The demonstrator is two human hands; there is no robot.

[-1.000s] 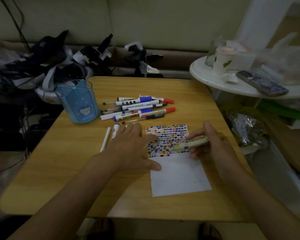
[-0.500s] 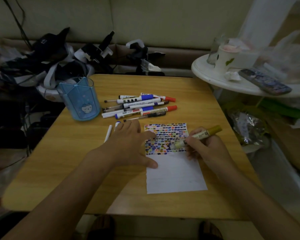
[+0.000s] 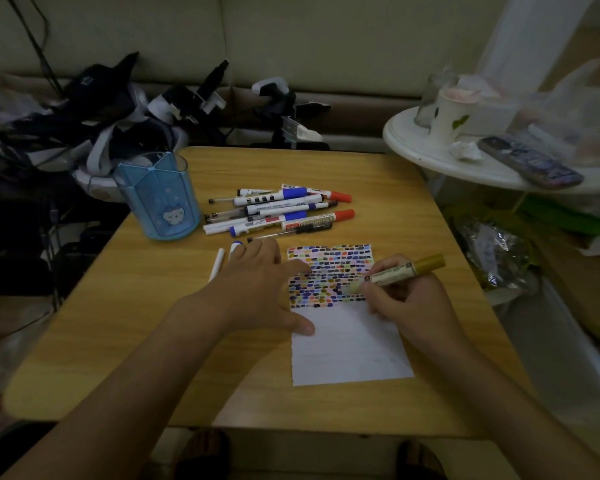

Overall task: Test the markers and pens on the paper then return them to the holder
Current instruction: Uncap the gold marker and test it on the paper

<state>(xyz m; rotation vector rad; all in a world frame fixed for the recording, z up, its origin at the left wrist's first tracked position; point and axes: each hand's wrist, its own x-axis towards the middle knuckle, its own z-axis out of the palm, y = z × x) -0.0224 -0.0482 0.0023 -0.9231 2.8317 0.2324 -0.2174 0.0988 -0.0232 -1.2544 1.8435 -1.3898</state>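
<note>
The left hand (image 3: pixel 257 292) lies flat, fingers spread, pinning the paper (image 3: pixel 347 344) to the worktop (image 3: pixel 146 323) while the right hand (image 3: pixel 407 306) pinches a gold marker (image 3: pixel 394 274), tip down to write.

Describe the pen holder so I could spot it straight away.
Start at the wooden table and look to its far left corner. There, left of the heap of loose markers, stands the pen holder upright. It is the only translucent blue cup, with a small cartoon face on its front.
</note>
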